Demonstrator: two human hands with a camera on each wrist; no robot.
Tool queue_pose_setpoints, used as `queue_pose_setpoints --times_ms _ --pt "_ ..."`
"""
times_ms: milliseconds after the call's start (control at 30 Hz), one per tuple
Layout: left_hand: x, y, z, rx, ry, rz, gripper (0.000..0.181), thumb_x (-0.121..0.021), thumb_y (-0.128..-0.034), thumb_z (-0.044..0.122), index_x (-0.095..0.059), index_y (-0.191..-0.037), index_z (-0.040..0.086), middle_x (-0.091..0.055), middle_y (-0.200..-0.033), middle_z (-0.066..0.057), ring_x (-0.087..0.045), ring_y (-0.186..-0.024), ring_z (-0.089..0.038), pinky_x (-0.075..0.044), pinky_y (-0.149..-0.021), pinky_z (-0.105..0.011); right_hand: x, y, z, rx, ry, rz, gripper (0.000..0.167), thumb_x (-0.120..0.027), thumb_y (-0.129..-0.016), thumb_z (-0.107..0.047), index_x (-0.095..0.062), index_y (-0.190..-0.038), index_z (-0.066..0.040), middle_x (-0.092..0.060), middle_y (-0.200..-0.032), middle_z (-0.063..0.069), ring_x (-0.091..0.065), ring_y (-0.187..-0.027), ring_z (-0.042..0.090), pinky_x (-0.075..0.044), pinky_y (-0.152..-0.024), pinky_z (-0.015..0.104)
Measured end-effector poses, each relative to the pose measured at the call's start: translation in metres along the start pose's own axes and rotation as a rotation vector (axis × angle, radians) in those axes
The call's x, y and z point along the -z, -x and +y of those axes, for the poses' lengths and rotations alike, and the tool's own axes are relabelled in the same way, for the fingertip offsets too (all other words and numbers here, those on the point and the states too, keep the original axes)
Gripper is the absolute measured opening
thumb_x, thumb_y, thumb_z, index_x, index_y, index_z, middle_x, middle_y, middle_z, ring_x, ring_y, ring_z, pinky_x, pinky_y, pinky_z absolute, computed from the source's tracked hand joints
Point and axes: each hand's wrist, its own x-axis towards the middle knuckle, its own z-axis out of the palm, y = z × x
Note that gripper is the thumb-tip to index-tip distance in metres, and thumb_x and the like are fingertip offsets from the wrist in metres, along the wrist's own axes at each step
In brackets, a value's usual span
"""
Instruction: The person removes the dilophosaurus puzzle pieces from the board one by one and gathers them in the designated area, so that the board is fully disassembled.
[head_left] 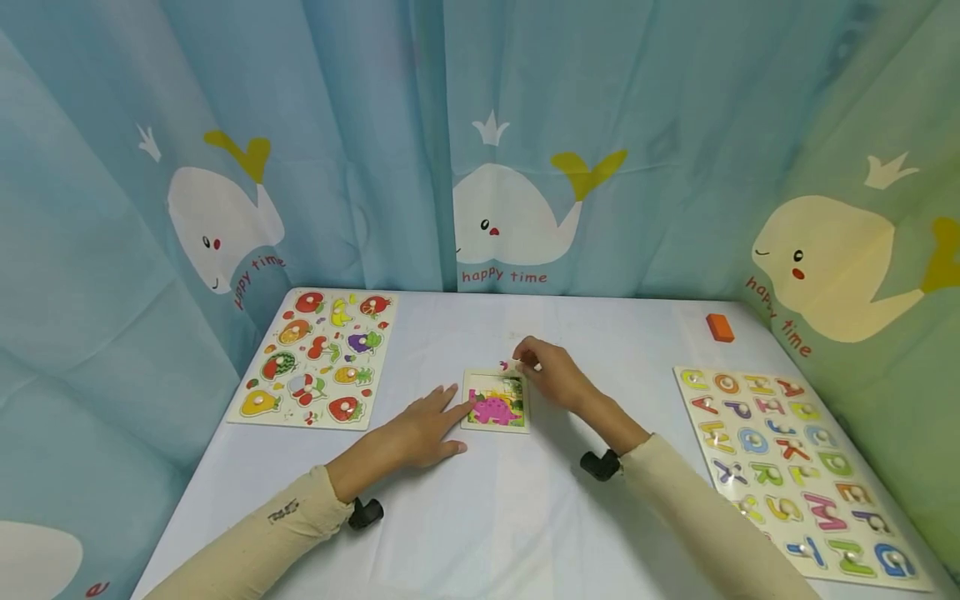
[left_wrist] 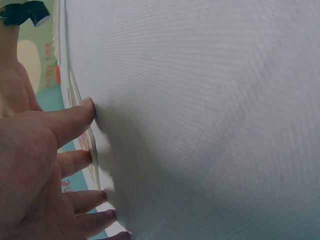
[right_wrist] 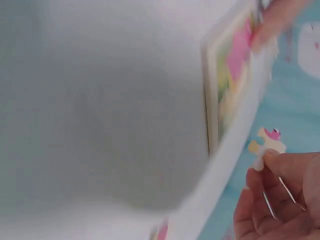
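Observation:
A small square jigsaw puzzle (head_left: 487,429) in a pale frame lies mid-table, showing a pink dinosaur; the upper left part of its picture area looks bare. My left hand (head_left: 420,429) rests flat beside it, fingers spread, with the index fingertip on the puzzle's left side. Just above the puzzle's upper right corner, my right hand (head_left: 558,375) pinches a jigsaw piece (right_wrist: 267,142) between thumb and fingers. This piece is cream with a pink patch and a bit of yellow. In the left wrist view, the left fingers (left_wrist: 75,162) hide part of the puzzle.
A fruit puzzle board (head_left: 339,419) lies at the left back. On the right is a letter puzzle board (head_left: 750,450), with an orange block (head_left: 720,327) behind it. Blue whale-print curtains (head_left: 375,167) enclose the table's back and sides.

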Motion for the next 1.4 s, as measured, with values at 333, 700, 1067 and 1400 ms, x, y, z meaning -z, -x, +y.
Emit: queue_pose_setpoints --times_ms 333,700,1067,1400 --pt "0.001 0.003 0.002 -0.014 0.010 0.015 0.069 -0.066 -0.1044 0.041 -0.040 -0.164 0.020 -0.023 -0.174 -0.018 -0.021 -0.161 -0.041 -0.027 -0.128 -0.055 0.088 0.022 0.068 -0.085 0.025 -0.086 0.010 -0.067 -0.101 -0.002 -0.069 -0.110 0.002 -0.070 -0.101 0.018 -0.068 -0.094 0.033 -0.056 -0.079 0.039" --pt "0.002 0.004 0.002 -0.017 0.006 0.012 0.068 -0.065 -0.1049 0.041 -0.039 -0.165 0.021 -0.023 -0.174 -0.018 -0.021 -0.161 -0.041 -0.027 -0.128 -0.055 0.114 0.039 0.104 -0.197 -0.023 -0.302 0.012 -0.070 -0.099 -0.004 -0.069 -0.109 0.003 -0.062 -0.093 0.012 -0.052 -0.086 0.021 -0.044 -0.072 0.028" --pt "0.000 0.002 0.001 -0.013 0.005 0.006 0.069 -0.065 -0.1050 0.041 -0.038 -0.165 0.022 -0.022 -0.175 -0.017 -0.020 -0.162 -0.040 -0.027 -0.129 -0.055 0.088 0.046 0.103 -0.148 0.156 -0.127 0.012 -0.070 -0.095 0.002 -0.067 -0.107 0.004 -0.062 -0.092 0.016 -0.054 -0.086 0.026 -0.048 -0.078 0.041" --pt "0.002 0.003 0.003 -0.013 0.007 0.006 0.069 -0.066 -0.1046 0.041 -0.039 -0.165 0.022 -0.023 -0.175 -0.017 -0.021 -0.161 -0.040 -0.027 -0.129 -0.054 0.058 0.042 0.072 -0.096 0.171 0.004 0.030 -0.069 -0.097 0.002 -0.061 -0.126 0.007 -0.062 -0.115 0.029 -0.064 -0.106 0.044 -0.053 -0.095 0.060"
